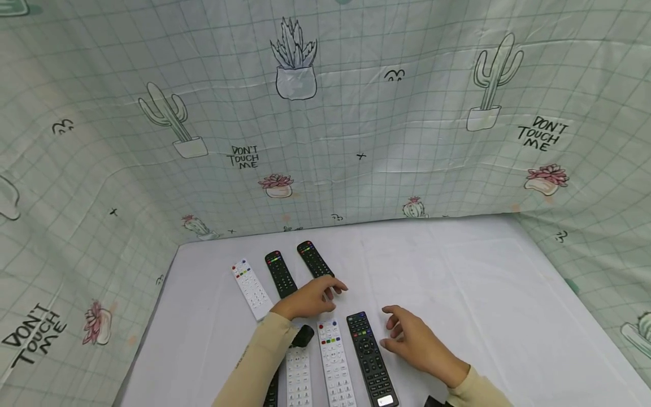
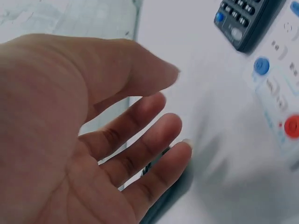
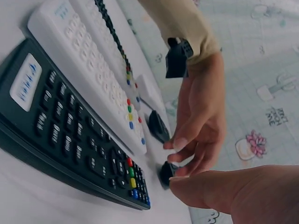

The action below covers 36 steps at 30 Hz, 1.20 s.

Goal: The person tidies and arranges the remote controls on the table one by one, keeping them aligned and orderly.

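Observation:
My left hand (image 1: 309,297) hovers over the table between two rows of remote controls, fingers loosely bent and holding nothing. Just beyond its fingers lies a black remote (image 1: 314,259); a second black remote (image 1: 280,273) and a white remote (image 1: 252,289) are to its left. The right hand (image 1: 418,342) is held beside a larger black remote (image 1: 372,359), thumb and fingers apart, with no object between them. Left of that remote lies a white remote (image 1: 335,364). In the right wrist view, the left hand (image 3: 202,126) shows beyond the larger black remote (image 3: 70,126).
Another white remote (image 1: 298,374) and a black remote (image 1: 272,390) lie in the near row, partly covered by the left sleeve (image 1: 259,362). White cloth covers the table (image 1: 458,271). A printed curtain (image 1: 356,124) hangs behind and along both sides.

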Motion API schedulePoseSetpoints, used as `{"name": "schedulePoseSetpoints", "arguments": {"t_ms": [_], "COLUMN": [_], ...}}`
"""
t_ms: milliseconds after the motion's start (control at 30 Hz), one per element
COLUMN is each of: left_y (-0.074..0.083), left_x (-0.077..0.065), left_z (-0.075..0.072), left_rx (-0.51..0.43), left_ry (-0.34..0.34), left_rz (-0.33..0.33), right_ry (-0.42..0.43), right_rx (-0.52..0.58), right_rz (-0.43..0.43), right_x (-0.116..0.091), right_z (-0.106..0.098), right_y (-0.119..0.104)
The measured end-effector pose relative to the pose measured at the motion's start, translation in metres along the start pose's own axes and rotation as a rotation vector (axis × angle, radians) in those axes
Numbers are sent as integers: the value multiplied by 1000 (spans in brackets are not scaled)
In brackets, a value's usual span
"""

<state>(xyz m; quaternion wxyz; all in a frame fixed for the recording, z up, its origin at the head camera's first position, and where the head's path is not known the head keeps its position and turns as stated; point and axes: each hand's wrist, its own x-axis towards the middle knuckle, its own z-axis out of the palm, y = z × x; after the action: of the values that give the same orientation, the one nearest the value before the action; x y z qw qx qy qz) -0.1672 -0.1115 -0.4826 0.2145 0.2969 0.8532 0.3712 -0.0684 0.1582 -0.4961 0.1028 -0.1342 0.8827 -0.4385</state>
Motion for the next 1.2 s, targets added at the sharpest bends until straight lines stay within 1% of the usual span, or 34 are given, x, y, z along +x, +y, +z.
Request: {"name": "schedulePoseSetpoints", "arguments": {"t_ms": [133, 267, 400, 600, 733, 900, 1033, 1100, 1200], "left_y": [-7, -15, -22, -32, -35, -35, -35, -35, -36], "left_x": [-5, -9, -12, -16, -18, -16, -11, -9, -5], "left_z": [-5, -9, -12, -15, -17, -18, -17, -17, -15], "left_rx": [-23, -34, -51, -88, -133, -206, -230, -236, -252], "left_ry": [74, 169, 270, 410, 494, 618, 720, 756, 785], "left_rz": [1, -31, -81, -160, -219, -283, -323, -343, -354], "right_ry": [33, 66, 86, 85, 81, 68, 56, 51, 48], "right_rx": [-7, -16, -15, -8, -13, -6, -4, -5, -7], "right_rz": [17, 29, 24, 5, -5, -10, 6, 11, 23], "right_x": [12, 24, 38, 59, 73, 91, 104, 111, 121], "right_z": [2, 5, 8, 12, 15, 20, 24, 26, 30], "right_y": [-3, -6, -9, -10, -13, -18, -22, -24, -25]}}
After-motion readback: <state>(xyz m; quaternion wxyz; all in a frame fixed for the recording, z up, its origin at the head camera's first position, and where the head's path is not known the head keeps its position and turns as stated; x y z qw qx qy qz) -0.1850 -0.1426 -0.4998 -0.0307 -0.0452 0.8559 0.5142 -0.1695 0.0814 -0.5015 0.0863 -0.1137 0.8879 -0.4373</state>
